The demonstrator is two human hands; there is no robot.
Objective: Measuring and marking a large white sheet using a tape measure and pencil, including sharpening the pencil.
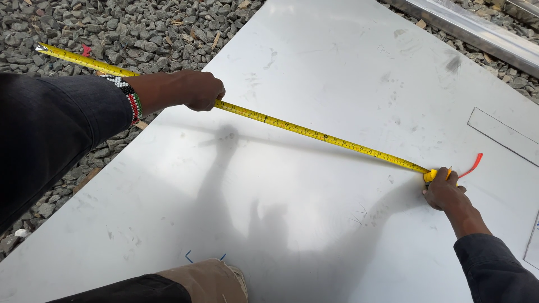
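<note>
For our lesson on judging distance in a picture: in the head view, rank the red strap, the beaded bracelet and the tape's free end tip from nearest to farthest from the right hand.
1. Red strap, just right of the right hand on the metal sheet.
2. Beaded bracelet, on the left wrist across the sheet.
3. Tape's free end tip, far left over the gravel.

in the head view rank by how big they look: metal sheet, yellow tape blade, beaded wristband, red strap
1. metal sheet
2. yellow tape blade
3 and 4. beaded wristband and red strap look alike in size; the wristband sits nearer the camera, so I won't rank them.
</note>
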